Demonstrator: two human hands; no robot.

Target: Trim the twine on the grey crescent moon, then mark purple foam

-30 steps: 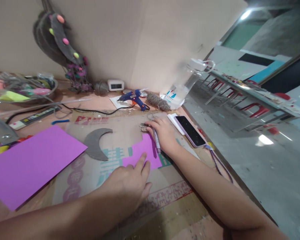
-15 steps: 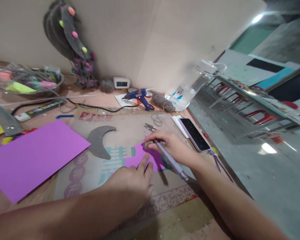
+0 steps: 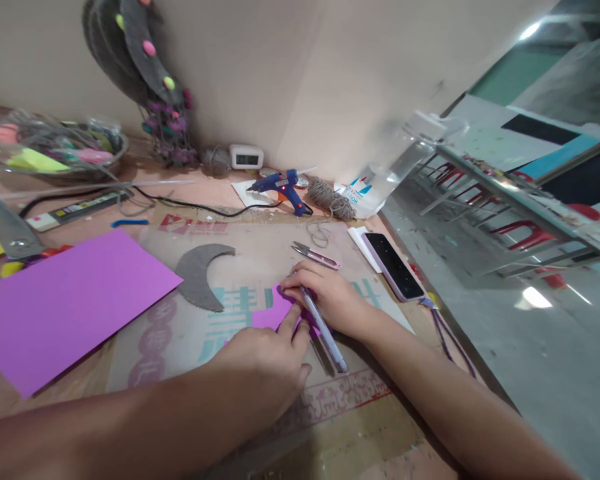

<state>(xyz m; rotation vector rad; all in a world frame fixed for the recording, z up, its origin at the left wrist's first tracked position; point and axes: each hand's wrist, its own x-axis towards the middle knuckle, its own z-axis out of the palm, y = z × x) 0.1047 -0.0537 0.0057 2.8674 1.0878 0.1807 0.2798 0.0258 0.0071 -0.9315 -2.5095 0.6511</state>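
A small piece of purple paper (image 3: 269, 318) lies on the printed plastic sheet, partly covered by both hands. My left hand (image 3: 267, 357) rests on its near side, index and middle fingers stretched out and pressing it down. In my right hand (image 3: 325, 293) is a pale lilac pen (image 3: 325, 332), its back end slanting toward me. The pen's tip is hidden by my fingers at the paper. Left of the piece lies a grey crescent (image 3: 199, 275). Just beyond my right hand are small thread snips (image 3: 316, 255).
A large purple sheet (image 3: 75, 300) overlaps scissors (image 3: 15, 233) at left. Toward the wall are a glue gun (image 3: 283, 188), grey yarn (image 3: 330, 198), a small digital clock (image 3: 247, 158) and a basin of materials (image 3: 55, 167). A phone (image 3: 394, 265) and water bottle (image 3: 403, 163) stand at right.
My right hand has shifted slightly left and nearer on the purple piece, and the pen's back end has swung left. The snips now show fully. My left hand stays pressed down.
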